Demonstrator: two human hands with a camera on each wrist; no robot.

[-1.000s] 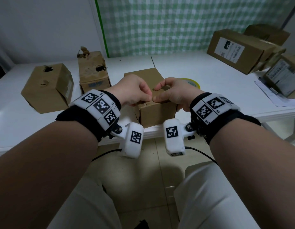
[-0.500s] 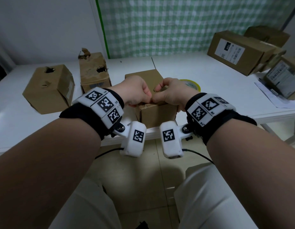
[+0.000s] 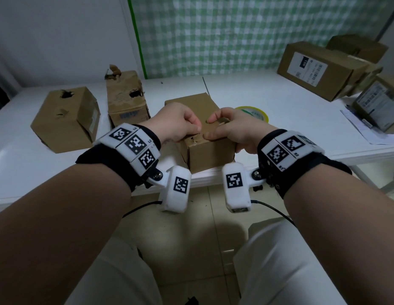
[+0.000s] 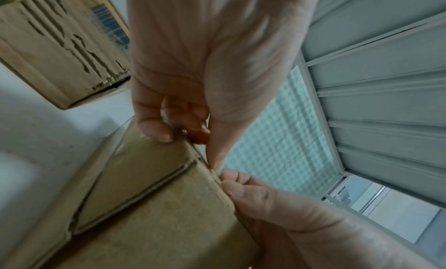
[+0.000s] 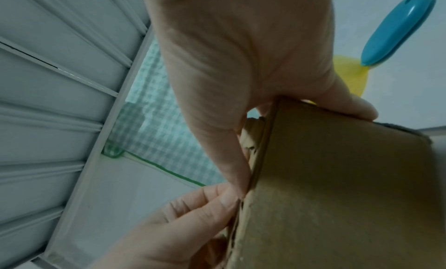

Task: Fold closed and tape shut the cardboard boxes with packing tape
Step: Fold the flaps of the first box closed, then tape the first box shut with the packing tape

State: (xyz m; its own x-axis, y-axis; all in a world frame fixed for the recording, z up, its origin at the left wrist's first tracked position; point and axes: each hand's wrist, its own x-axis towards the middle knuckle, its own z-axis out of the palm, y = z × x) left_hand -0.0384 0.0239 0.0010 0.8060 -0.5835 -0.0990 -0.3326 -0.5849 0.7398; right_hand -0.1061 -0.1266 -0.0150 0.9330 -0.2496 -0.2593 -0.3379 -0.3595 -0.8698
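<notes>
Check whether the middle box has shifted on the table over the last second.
No: the far corner of the middle box still meets the table seam.

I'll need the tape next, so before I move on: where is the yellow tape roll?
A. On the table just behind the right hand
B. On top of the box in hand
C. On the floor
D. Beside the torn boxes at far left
A. The tape roll lies flat on the table, just past the right hand and right of the box being held.
</notes>
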